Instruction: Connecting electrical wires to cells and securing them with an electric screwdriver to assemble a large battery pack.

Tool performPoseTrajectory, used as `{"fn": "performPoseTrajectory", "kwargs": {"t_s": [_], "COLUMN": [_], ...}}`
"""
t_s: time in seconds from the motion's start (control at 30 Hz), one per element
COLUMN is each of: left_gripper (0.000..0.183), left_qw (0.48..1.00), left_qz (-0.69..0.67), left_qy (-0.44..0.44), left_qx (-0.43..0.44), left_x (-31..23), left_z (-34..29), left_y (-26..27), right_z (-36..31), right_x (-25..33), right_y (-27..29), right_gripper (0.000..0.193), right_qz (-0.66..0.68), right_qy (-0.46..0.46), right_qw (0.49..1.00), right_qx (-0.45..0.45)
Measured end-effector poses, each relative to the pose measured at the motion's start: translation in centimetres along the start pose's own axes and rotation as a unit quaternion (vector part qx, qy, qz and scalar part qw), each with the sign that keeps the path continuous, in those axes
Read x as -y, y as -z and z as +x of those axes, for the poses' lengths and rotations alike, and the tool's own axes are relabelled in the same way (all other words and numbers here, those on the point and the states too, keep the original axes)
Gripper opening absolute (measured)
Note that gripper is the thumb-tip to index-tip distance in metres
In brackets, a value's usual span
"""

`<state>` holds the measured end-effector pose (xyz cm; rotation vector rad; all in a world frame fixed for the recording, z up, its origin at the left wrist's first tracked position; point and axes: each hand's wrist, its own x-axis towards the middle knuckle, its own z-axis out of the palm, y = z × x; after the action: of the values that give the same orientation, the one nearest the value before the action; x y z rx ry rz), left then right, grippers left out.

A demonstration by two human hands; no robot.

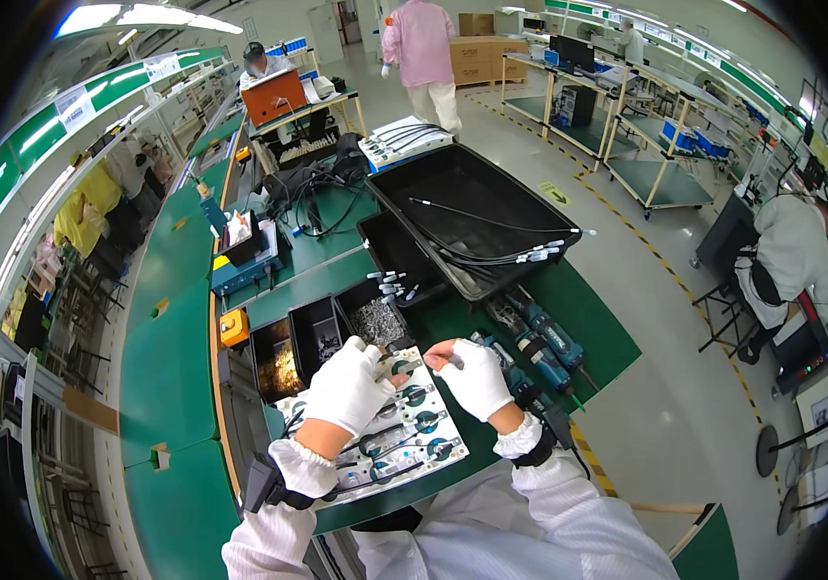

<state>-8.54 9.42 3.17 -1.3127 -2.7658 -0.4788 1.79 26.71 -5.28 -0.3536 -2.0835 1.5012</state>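
1. Head view, looking down: a white board [447, 431] lies flat on a green bench [612, 338], directly in front of the person. It is below both hands and reaches nearer to the body than either of them.
2. The left hand [344, 387], in a white glove with bare fingertips, is over the board's far left area and covers part of it. Its fingers are bent downward and its thumb points right, toward the middle of the board.
3. The right hand [478, 379], gloved the same way, is at the board's far right corner. Its thumb and forefinger point left and are drawn close together.
4. The fingertips are small and partly covered here, so I cannot tell whether either hand pinches a piece or merely touches the board.
5. The board's longer side runs left to right on a slant, its right end farther from the body. Rows of dark green discs [426, 420] and black strips [390, 477] follow that same slant.
6. Just beyond the left hand stand three black bins [309, 317], holding coppery, dark and silver pieces.
7. Farther off, a large black tray [496, 188] holds black cables [477, 259]. Blue-green power tools [542, 350] lie right of the right hand.
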Motion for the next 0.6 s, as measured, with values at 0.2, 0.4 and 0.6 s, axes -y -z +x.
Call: {"fn": "performPoseTrajectory", "kwargs": {"t_s": [0.2, 0.4, 0.6], "left_gripper": [0.024, 0.019, 0.016], "left_qw": [1.0, 0.998, 0.974], "left_qz": [-0.006, -0.053, -0.219], "left_qy": [-0.02, -0.026, 0.051], "left_qx": [0.022, 0.001, 0.039], "left_x": [0.2, 0.8, 1.1], "left_z": [-0.3, -0.1, -0.1], "left_y": [-0.7, -1.4, -1.5], "right_z": [0.6, 0.9, 1.2], "right_x": [-0.1, 0.0, 1.4], "right_y": [0.3, 0.1, -0.7], "right_gripper": [0.022, 0.021, 0.02], "right_qz": [0.132, 0.133, 0.102], "right_qy": [-0.042, -0.066, -0.047], "right_qw": [0.99, 0.988, 0.993], "right_qx": [0.02, 0.035, 0.042]}}
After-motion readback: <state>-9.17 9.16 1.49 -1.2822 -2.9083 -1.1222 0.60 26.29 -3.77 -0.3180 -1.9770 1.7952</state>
